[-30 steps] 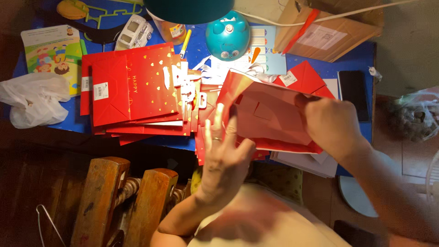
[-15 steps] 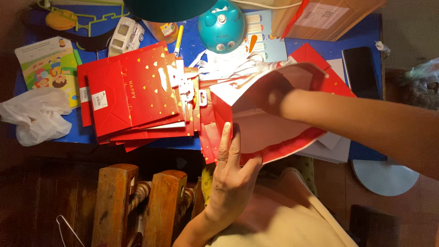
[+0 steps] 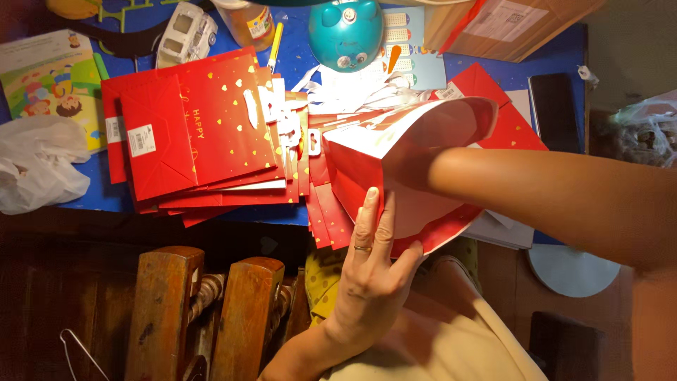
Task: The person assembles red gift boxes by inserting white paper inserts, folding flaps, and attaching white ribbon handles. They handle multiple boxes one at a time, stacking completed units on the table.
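One red paper gift bag [image 3: 356,180] is seen opened up in the head view, held above the near edge of the blue table [image 3: 296,53]. The left hand [image 3: 370,271] is pressed flat against the bag's outer side, fingers extended and spread, a ring on one finger. The right hand is hidden inside the bag, the forearm entering through the mouth, so its finger state cannot be told. A fanned stack of flat red gift bags [image 3: 197,134] with gold hearts lies just left, on the table. A teal round toy [image 3: 345,32], a children's book [image 3: 46,74] and a white plastic bag [image 3: 35,166] are seen further off.
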